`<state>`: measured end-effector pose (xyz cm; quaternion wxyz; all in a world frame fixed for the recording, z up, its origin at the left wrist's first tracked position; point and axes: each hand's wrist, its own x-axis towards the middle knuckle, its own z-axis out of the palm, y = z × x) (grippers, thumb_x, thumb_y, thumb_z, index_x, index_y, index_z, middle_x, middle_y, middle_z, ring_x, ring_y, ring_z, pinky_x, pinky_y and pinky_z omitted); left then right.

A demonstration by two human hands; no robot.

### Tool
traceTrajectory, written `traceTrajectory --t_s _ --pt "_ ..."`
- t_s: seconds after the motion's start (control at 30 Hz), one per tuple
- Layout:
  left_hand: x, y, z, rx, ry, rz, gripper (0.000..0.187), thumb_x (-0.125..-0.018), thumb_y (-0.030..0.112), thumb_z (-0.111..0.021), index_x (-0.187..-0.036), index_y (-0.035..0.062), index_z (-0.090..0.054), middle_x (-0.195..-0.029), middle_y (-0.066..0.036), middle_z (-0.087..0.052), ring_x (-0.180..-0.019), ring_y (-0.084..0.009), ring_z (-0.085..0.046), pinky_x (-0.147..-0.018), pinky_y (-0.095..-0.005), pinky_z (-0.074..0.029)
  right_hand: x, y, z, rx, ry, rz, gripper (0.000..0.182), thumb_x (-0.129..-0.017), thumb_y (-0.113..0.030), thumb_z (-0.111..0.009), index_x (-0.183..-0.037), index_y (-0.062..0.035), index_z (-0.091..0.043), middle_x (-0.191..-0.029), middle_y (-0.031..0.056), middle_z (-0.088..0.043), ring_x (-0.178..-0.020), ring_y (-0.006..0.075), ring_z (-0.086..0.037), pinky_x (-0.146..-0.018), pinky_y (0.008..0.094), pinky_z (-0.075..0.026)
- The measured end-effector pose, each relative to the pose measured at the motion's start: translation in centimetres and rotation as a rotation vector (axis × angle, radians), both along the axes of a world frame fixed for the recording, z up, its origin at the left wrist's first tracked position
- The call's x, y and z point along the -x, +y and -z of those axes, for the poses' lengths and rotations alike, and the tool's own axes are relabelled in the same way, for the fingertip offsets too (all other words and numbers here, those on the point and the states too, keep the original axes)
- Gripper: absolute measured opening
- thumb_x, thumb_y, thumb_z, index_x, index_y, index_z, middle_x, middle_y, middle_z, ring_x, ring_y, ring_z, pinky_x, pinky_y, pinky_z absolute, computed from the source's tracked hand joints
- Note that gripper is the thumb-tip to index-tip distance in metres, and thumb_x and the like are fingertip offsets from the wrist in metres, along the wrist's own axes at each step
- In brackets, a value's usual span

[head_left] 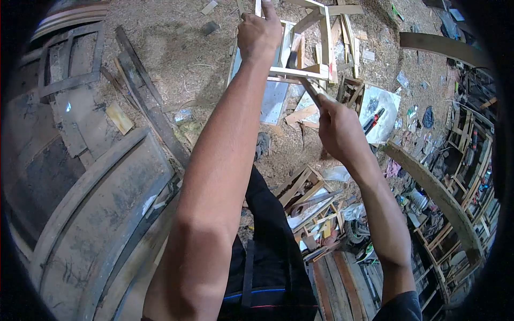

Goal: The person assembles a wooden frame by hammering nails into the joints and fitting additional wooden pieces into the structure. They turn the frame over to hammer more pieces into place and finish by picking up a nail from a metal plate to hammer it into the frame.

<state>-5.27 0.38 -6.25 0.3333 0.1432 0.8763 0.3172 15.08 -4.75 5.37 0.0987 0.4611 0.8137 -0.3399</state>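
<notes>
Two hands (259, 36) (341, 127) — one frame (325, 45) (one tool (311, 90), seemingly).

A head-worn camera faces forward and steeply down from near above and behind the gripping right hand (340, 127)

Woodworking workshop: sawdust-covered floor (166, 40), wood scraps (119, 118).

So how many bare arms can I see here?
2. The left arm, with the left grip on the pale wooden frame, and the right arm, with the right grip around a dark tool. I see no others.
</notes>
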Motion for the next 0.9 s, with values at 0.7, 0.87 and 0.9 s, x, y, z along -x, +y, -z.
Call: traceTrajectory --t_s 0.7,0.87,0.9 --pt "1.9 -8.1 -0.3 -0.517 -0.912 -0.296 0.086 -0.077 0.089 -0.004 -0.078 0.0116 -0.040 -0.056 0.003 -0.035 -0.041 -0.0100 -0.031 -0.040 -0.0248 -0.029 -9.6 -16.9 1.8 0.177 0.080 0.487 0.025 -0.094 -0.023 -0.062 -0.100 -0.0003 -0.055 -0.066 0.0182 -0.055 -0.058 0.0305 -0.055 -0.054 0.0391 -0.043" --pt "2.4 -12.5 -3.3 -0.609 -0.994 -0.250 0.088 -0.071 0.095 -0.007 -0.075 0.0129 -0.038 -0.055 0.000 -0.034 -0.041 -0.0146 -0.033 -0.041 -0.0264 -0.030 -13.7 -26.4 -0.7 0.363 0.131 0.658 0.025 -0.096 -0.024 -0.059 -0.098 -0.0002 -0.053 -0.072 0.0079 -0.054 -0.063 0.0164 -0.048 -0.056 0.0329 -0.042" --pt "2.2 -13.4 -4.3 -0.640 -1.008 -0.264 0.088 -0.070 0.095 -0.007 -0.074 0.0128 -0.038 -0.054 0.000 -0.035 -0.041 -0.0134 -0.034 -0.040 -0.0265 -0.030 -14.3 -27.8 -1.0 0.355 0.173 0.710 0.025 -0.097 -0.024 -0.058 -0.097 -0.0003 -0.053 -0.076 0.0063 -0.055 -0.065 0.0154 -0.049 -0.056 0.0327 -0.042"
